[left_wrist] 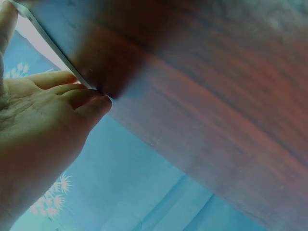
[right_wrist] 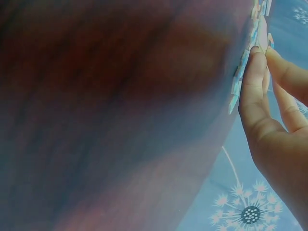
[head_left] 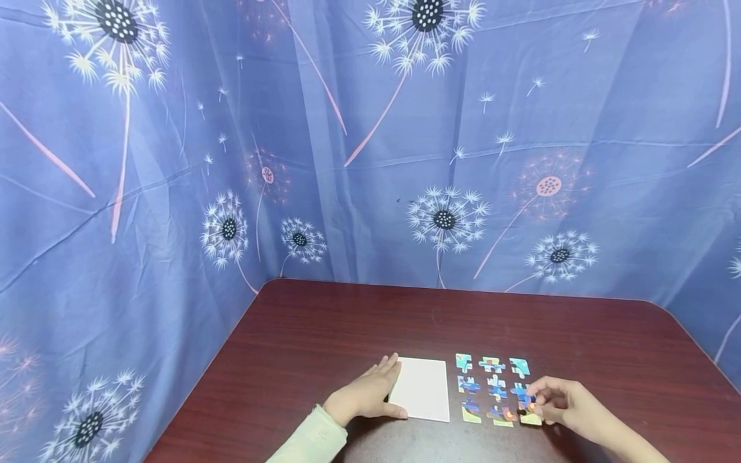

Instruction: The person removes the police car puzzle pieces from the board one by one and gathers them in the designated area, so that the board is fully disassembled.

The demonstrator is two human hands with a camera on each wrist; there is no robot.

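Observation:
In the head view, a square white board (head_left: 421, 390) lies flat on the table. My left hand (head_left: 370, 390) rests along its left side, fingers stretched out and thumb on the near corner. The left wrist view shows the fingers of that hand (left_wrist: 53, 106) against the board's thin edge (left_wrist: 57, 48). To the right of the board, several colourful jigsaw pieces (head_left: 496, 386) are spread in spaced rows. Over the near right end of these rows, my right hand (head_left: 570, 406) pinches a jigsaw piece (right_wrist: 271, 41) between thumb and fingers, mostly hidden by the fingertips.
Everything lies on a dark red-brown wooden table (head_left: 324, 321) with rounded far corners. A blue curtain (head_left: 370, 193) printed with dandelions hangs behind and on the left of the table.

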